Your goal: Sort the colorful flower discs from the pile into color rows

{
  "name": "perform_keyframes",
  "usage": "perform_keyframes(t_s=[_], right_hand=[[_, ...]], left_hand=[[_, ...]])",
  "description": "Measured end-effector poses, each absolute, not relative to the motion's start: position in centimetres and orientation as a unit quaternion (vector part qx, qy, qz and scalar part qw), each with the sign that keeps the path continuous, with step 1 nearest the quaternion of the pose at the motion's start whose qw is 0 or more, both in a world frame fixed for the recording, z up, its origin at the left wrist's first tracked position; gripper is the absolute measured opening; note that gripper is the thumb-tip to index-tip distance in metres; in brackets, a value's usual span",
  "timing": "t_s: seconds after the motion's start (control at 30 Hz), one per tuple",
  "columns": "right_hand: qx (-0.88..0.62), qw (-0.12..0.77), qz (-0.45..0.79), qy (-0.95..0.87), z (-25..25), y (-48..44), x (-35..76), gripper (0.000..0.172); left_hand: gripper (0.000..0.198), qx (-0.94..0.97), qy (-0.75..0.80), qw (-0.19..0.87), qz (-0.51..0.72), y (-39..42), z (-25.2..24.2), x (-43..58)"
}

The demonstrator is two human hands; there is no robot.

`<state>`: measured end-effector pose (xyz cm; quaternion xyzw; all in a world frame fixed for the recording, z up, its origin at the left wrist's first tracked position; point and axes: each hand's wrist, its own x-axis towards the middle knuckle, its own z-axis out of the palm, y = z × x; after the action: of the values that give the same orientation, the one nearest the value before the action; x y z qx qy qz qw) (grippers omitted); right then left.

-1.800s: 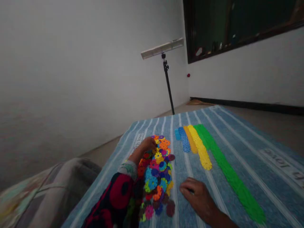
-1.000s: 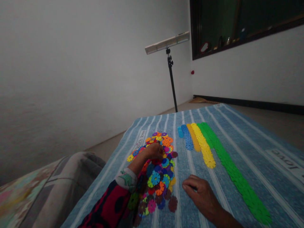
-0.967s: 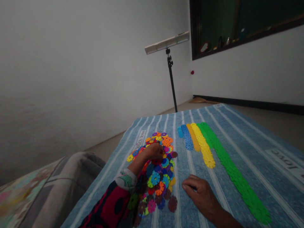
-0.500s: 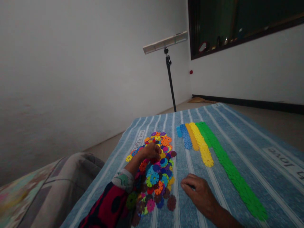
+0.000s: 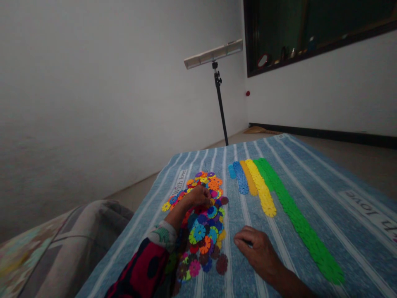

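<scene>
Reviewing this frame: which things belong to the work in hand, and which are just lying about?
Part of the work:
- mixed-colour disc pile, left hand at it
- single-colour disc rows
- right hand, loosely curled between pile and rows

Just around:
- black stand with a pale panel
- grey fabric at left
- red-rimmed item at the window
</scene>
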<state>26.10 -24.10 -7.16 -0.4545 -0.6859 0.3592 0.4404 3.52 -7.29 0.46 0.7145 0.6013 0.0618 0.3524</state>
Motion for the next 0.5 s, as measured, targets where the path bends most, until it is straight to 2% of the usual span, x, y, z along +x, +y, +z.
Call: perform_keyframes(t_s=[0.3,0.5], right_hand=[[-0.456,0.443,0.354,-0.686,-7.1,-23.7,25.8,0.022],[-0.450,0.451,0.346,-0.688,-7.0,-23.6,25.8,0.021]], left_hand=[[0.010,0.760,0.540,0.342,0.115,-7.0,2.8,7.6],[0.011,0.808,0.476,0.328,0.119,-6.4,1.6,14.3]])
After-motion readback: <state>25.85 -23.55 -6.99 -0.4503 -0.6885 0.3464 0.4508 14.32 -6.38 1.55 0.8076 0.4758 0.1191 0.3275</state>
